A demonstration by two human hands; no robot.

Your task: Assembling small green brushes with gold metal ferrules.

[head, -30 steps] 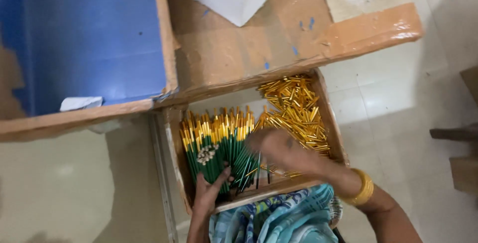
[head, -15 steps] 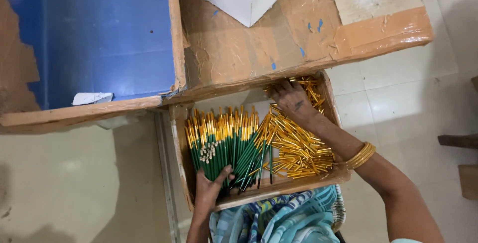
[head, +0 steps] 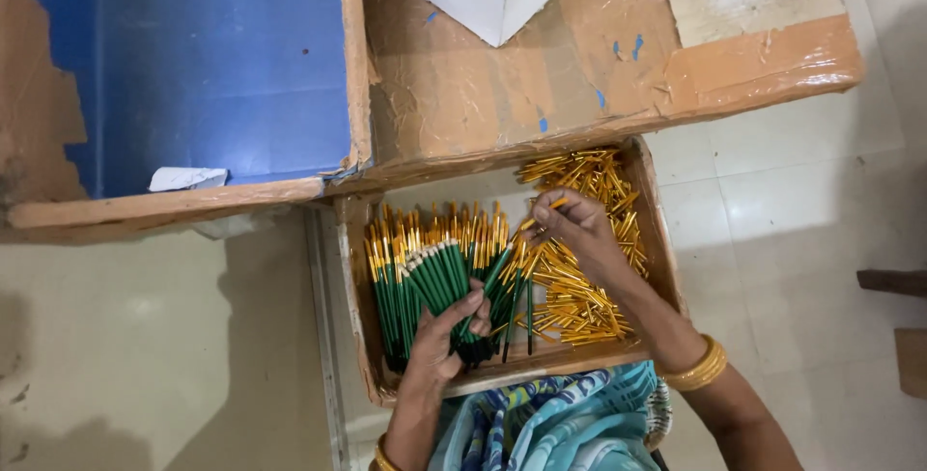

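Right hand now pinching gold cap; earlier reaching.

Rough brown cardboard forms the box; the green pen barrels look like glossy plastic, the gold caps shiny and metallic (metal or plastic, unclear). The floor tiles are smooth and glossy.

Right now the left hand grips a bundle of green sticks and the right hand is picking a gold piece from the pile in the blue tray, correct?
Not quite. The head view shows the gold pile lying in the brown cardboard box, not the blue tray. The rest holds: the left hand grips the green sticks, the right hand pinches a gold piece.
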